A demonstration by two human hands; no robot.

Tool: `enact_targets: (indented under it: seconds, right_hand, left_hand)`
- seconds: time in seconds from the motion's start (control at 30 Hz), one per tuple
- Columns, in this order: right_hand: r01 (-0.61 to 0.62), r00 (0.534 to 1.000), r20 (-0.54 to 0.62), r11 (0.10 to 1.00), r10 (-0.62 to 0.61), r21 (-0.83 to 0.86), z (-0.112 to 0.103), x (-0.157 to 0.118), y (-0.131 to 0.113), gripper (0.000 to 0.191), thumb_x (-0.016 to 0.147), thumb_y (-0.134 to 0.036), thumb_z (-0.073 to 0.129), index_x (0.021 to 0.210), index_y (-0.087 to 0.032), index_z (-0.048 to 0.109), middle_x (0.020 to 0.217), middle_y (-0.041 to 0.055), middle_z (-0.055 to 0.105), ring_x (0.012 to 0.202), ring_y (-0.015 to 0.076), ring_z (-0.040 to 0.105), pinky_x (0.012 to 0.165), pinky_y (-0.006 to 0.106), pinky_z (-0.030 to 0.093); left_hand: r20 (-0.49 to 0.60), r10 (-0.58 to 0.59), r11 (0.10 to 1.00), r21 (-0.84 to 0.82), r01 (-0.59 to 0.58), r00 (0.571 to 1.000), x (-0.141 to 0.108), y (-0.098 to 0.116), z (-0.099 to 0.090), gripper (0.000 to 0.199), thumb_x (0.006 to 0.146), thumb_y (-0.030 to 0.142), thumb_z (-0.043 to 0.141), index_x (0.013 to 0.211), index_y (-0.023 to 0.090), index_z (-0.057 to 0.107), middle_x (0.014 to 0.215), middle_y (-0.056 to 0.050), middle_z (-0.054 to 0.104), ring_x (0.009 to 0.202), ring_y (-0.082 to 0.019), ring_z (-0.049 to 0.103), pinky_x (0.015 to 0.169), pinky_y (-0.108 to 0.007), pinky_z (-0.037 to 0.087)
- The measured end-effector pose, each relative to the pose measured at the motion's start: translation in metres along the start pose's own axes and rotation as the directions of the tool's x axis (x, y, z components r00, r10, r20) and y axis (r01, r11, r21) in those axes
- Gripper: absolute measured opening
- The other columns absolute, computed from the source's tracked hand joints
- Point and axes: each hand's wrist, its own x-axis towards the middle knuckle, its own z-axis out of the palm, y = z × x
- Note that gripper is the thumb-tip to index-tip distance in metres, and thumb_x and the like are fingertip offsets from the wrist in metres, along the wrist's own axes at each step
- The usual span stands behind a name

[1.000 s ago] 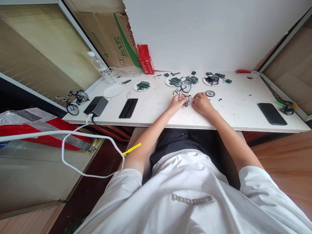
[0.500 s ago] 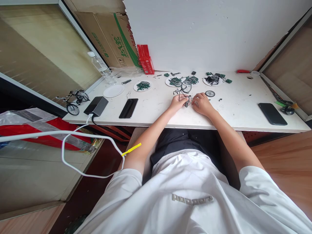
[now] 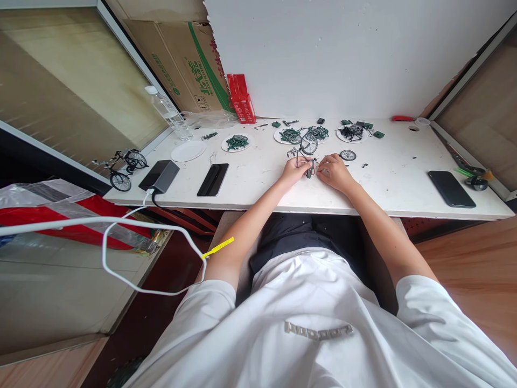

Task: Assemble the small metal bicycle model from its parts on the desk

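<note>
My left hand [image 3: 295,170] is closed on a model bicycle [image 3: 309,144], partly built, with one spoked wheel on its far end. Dark frame parts stick out past the fingertips toward the right. Just beside it, my right hand [image 3: 335,171] has its thumb and fingers pinched together close to those parts. Whatever the right fingertips hold, if anything, is too small to make out. A loose spoked wheel [image 3: 348,155] lies on the table just beyond the right hand.
Plates of small green and black parts [image 3: 237,142] line the back of the white table [image 3: 258,200]. A finished model bicycle [image 3: 126,164], a power adapter [image 3: 160,176] and a phone [image 3: 213,179] are at left; another phone [image 3: 451,188] lies right. A bottle [image 3: 167,110] stands back left.
The right hand has shifted very slightly left toward the model bicycle. My left hand and the bicycle stay in practically the same place.
</note>
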Motion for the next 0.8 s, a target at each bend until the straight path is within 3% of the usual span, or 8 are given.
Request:
enact_targets:
  seconds: [0.3, 0.47, 0.63, 0.8]
  right_hand:
    - [-0.036, 0.998, -0.047, 0.997, 0.033, -0.069, 0.0010, -0.0011, 0.0023, 0.026, 0.101, -0.037, 0.067, 0.104, -0.021, 0.087, 0.128, 0.0194, 0.073, 0.128, 0.0429, 0.056, 0.117, 0.061, 0.049]
    - [-0.035, 0.998, -0.053, 0.999, 0.034, -0.024, 0.0011, -0.0013, 0.0029, 0.027, 0.100, -0.038, 0.067, 0.096, -0.021, 0.088, 0.125, 0.0193, 0.074, 0.126, 0.0432, 0.056, 0.116, 0.063, 0.049]
    - [-0.043, 0.999, -0.029, 0.999, 0.044, 0.009, 0.0013, -0.0001, 0.0027, 0.029, 0.098, -0.037, 0.065, 0.101, -0.021, 0.090, 0.123, 0.0196, 0.076, 0.123, 0.0443, 0.056, 0.115, 0.068, 0.048]
    - [-0.030, 0.999, -0.027, 0.999, 0.030, 0.011, 0.0026, 0.0003, 0.0041, 0.027, 0.098, -0.035, 0.064, 0.097, -0.020, 0.087, 0.122, 0.0192, 0.076, 0.122, 0.0421, 0.057, 0.113, 0.063, 0.050]
  left_hand:
    - [-0.003, 0.000, 1.000, 0.011, 0.000, 1.000, 0.0029, -0.0039, -0.0013, 0.032, 0.091, 0.037, 0.089, 0.107, 0.017, 0.071, 0.093, -0.007, 0.084, 0.074, -0.013, 0.074, 0.063, -0.024, 0.048]
    - [0.010, 0.014, 1.000, -0.008, -0.014, 1.000, 0.0035, -0.0054, -0.0019, 0.026, 0.093, 0.032, 0.086, 0.106, 0.016, 0.070, 0.094, -0.008, 0.084, 0.075, -0.014, 0.075, 0.063, -0.025, 0.048]
    - [0.002, -0.004, 1.000, 0.005, 0.004, 1.000, 0.0029, -0.0047, -0.0023, 0.028, 0.092, 0.034, 0.088, 0.107, 0.017, 0.071, 0.096, -0.008, 0.084, 0.076, -0.014, 0.075, 0.064, -0.024, 0.047]
    - [0.007, -0.001, 1.000, 0.005, 0.001, 1.000, 0.0033, -0.0054, -0.0023, 0.027, 0.092, 0.034, 0.087, 0.107, 0.017, 0.071, 0.096, -0.008, 0.085, 0.076, -0.014, 0.075, 0.064, -0.025, 0.047]
